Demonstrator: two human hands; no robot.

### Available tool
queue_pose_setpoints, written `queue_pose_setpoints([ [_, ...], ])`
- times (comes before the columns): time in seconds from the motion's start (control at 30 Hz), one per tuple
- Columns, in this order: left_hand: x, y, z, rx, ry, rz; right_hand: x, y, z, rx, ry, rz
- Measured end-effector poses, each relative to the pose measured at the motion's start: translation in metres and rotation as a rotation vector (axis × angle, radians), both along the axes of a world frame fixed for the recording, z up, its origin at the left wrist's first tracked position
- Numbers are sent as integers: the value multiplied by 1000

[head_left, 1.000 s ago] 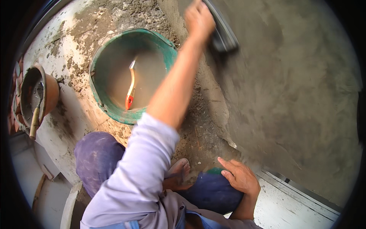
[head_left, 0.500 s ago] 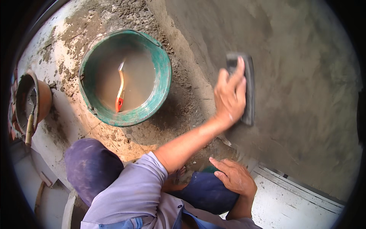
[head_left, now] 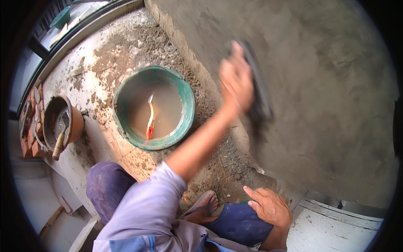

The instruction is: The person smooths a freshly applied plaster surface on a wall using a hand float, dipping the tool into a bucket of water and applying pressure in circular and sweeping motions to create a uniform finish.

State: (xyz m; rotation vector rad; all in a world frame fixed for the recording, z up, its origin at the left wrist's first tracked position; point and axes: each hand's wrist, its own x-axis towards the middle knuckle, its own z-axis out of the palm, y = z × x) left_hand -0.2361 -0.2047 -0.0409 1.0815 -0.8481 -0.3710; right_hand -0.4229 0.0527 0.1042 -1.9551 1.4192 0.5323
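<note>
My left hand (head_left: 237, 84) is blurred by motion and grips a dark plastering float (head_left: 259, 86) from behind. The float lies against a wet grey cement surface (head_left: 327, 101), its long edge slanting from upper left to lower right. The handle is hidden by my fingers. My right hand (head_left: 270, 206) rests on my right knee (head_left: 241, 223), fingers stretched out and holding nothing. Left of my left forearm stands a green bucket (head_left: 189, 98) with cloudy brownish water. A brush (head_left: 150, 119) with a red-tipped handle leans in it.
Farther left, a brown bucket (head_left: 77, 125) holds a wooden-handled trowel (head_left: 59, 145). Beside it lie red bricks (head_left: 31, 136). Crumbled mortar (head_left: 145, 44) covers the floor along the cement edge. A dark-framed window (head_left: 40, 50) stands at the far left, a white panel (head_left: 323, 231) at the lower right.
My left hand has swept the float up and left over the cement, and its slant has changed. The view has shifted, showing more window, bricks and my sandalled foot. My right hand stays on my knee.
</note>
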Motion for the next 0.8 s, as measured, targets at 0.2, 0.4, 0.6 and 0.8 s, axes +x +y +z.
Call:
queue_pose_setpoints([
  [0.2, 16, 9, 56, -73, -29, 64, 7, 6, 3, -104, -190, 13],
  [0.4, 213, -136, 99, 39, 319, -73, -9, 13, -5, -89, -55, 32],
  [0.6, -5, 11, 80, -127, -56, -68, 2, 7, 12, -156, -197, 49],
  [0.8, -4, 17, 118, -113, -61, 13, 13, 10, 15, -130, -221, 83],
])
